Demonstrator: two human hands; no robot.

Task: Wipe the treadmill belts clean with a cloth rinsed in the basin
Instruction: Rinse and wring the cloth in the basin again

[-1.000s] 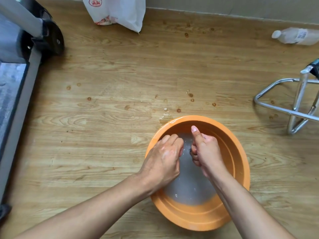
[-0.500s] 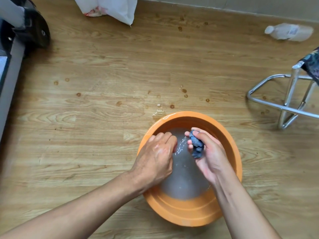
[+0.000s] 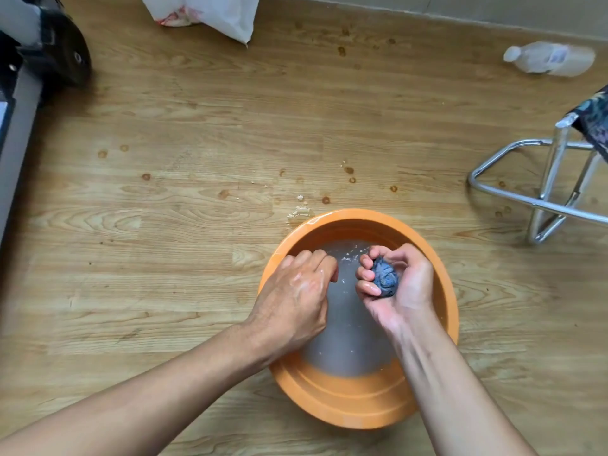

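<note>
An orange basin (image 3: pixel 348 406) with cloudy water stands on the wooden floor in front of me. My right hand (image 3: pixel 399 291) is over the water, palm turned up, squeezing a balled-up blue-grey cloth (image 3: pixel 385 280) in its curled fingers. My left hand (image 3: pixel 296 301) hovers over the basin's left side, wet, fingers loosely curled downward and holding nothing. The treadmill (image 3: pixel 19 103) shows only as a grey side rail and a black hinge cover at the far left edge; its belt is out of view.
Water drops and a small puddle (image 3: pixel 301 210) lie on the floor just beyond the basin. A white plastic bag (image 3: pixel 210 11) sits at the back, a plastic bottle (image 3: pixel 552 59) lies at the back right, and a chrome folding stool (image 3: pixel 552 192) stands at the right.
My hands were together wringing the cloth; they have parted. The right hand turned palm up, showing the balled cloth, and the left hand let go of it.
</note>
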